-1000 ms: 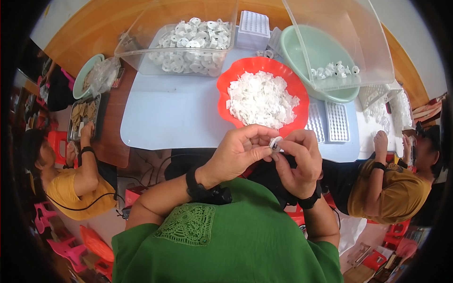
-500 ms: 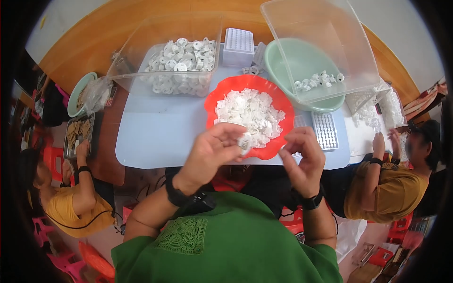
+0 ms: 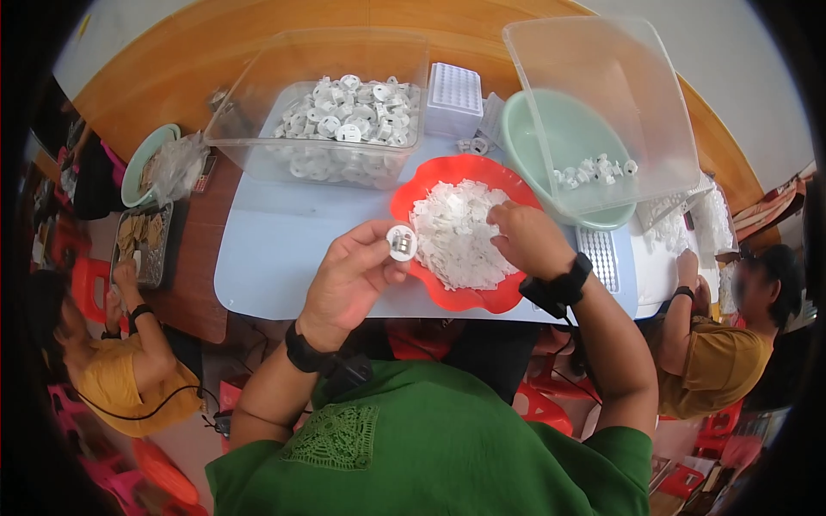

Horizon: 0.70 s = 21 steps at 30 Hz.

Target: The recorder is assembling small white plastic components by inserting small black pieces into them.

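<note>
My left hand [image 3: 348, 271] is closed around a round white plastic part [image 3: 402, 243], held by thumb and fingers at the near left rim of the red bowl. Small metal pieces show in the slots of its face. My right hand [image 3: 535, 241] reaches into the scalloped red bowl [image 3: 415, 179], its fingertips pinched together against the heap of small white plastic pieces [image 3: 460, 225]. Whatever may be between those fingertips is too small to make out.
Behind lies a clear bin [image 3: 232, 142] heaped with round white parts. A white tray stack [image 3: 454, 90] stands beside it. A clear tub [image 3: 602, 77] with some parts tilts over a green basin [image 3: 525, 129]. One co-worker [image 3: 129, 370] sits left, another [image 3: 718, 361] right.
My right hand has moved from the bowl's near edge into the white pieces. My left hand has shifted left, turning the round part's face into view.
</note>
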Motion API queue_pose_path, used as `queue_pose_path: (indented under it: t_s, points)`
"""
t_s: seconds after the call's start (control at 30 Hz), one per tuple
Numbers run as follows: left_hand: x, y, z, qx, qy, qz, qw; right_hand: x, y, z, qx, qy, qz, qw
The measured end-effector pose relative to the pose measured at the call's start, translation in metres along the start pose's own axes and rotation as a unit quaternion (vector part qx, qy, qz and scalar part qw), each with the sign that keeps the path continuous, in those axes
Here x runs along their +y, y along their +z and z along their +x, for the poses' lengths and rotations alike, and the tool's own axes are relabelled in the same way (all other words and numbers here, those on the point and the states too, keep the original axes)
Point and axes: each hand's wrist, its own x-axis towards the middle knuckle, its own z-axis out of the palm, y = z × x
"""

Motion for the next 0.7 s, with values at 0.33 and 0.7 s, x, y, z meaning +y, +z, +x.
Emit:
queue_pose_path:
  t_s: [0.33, 0.7]
  points:
    - [-0.01, -0.011, -0.004, -0.048, -0.033, -0.038, 0.998, 0.014, 0.009, 0.048, -0.051, -0.049, -0.071, 0.995]
    - [-0.016, -0.008, -0.002, -0.057, -0.048, -0.06, 0.995, 0.019, 0.007, 0.041, 0.04, -0.17, -0.063, 0.983]
